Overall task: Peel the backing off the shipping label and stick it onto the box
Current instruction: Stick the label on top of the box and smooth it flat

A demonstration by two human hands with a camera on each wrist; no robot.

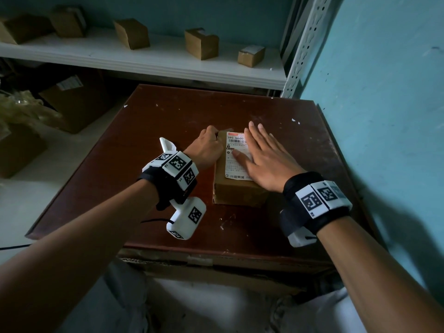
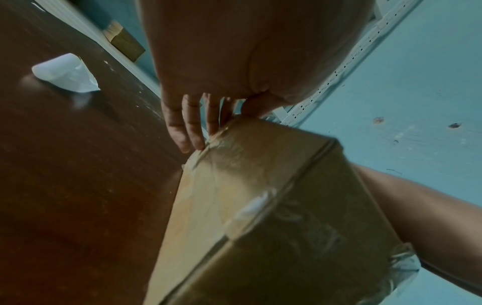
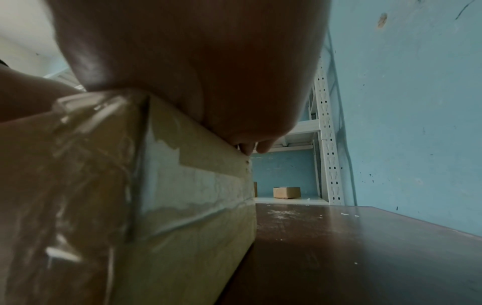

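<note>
A brown cardboard box [image 1: 237,192] taped with clear tape lies on the dark red-brown table [image 1: 168,111]. A white shipping label [image 1: 236,162] lies on the box's top face. My right hand [image 1: 262,155] lies flat on the label with straight, spread fingers, covering its right part. My left hand [image 1: 212,143] holds the box at its far left edge; in the left wrist view its fingers [image 2: 187,128] run down the box's [image 2: 260,206] side with the thumb on top. A curled white backing sheet [image 2: 65,72] lies on the table to the left. The right wrist view shows the palm [image 3: 195,62] on the box [image 3: 182,185].
A white shelf [image 1: 144,56] behind the table carries several small cardboard boxes. Its perforated upright [image 1: 305,44] stands at the back right. A blue wall [image 1: 384,92] runs close along the table's right side. Larger cartons [image 1: 72,102] sit on the floor to the left.
</note>
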